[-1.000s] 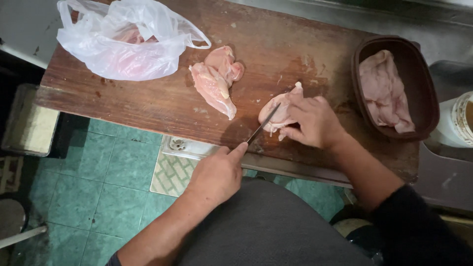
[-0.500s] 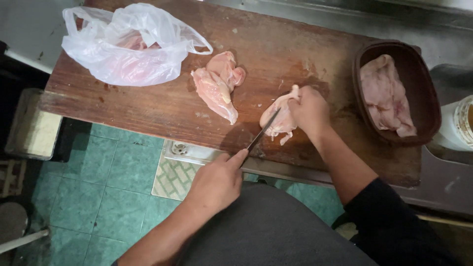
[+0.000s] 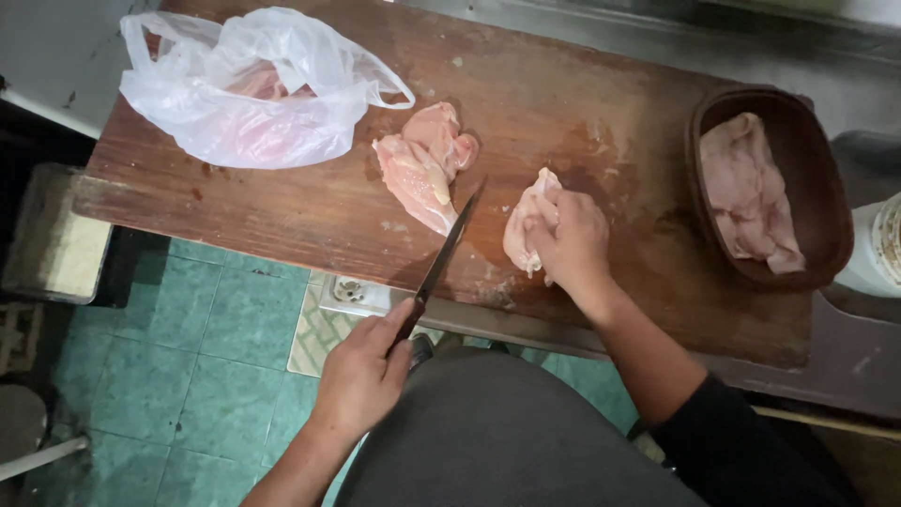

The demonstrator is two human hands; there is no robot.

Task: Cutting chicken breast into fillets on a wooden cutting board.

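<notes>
My left hand (image 3: 366,376) grips the dark handle of a knife (image 3: 441,263), whose blade points up over the wooden board (image 3: 300,216), clear of the meat. My right hand (image 3: 572,239) presses down on a pale raw chicken piece (image 3: 522,225) near the board's front edge. Two more raw chicken pieces (image 3: 422,164) lie together just left of the blade tip.
A translucent plastic bag (image 3: 244,89) holding more meat sits at the board's far left. A dark brown oval bowl (image 3: 817,188) with cut chicken stands at the right end, a white container (image 3: 878,249) beside it. Green floor tiles and a patterned mat lie below.
The knife has drawn back out of the chicken piece, its blade now to the left of the meat. My right hand still holds that piece.
</notes>
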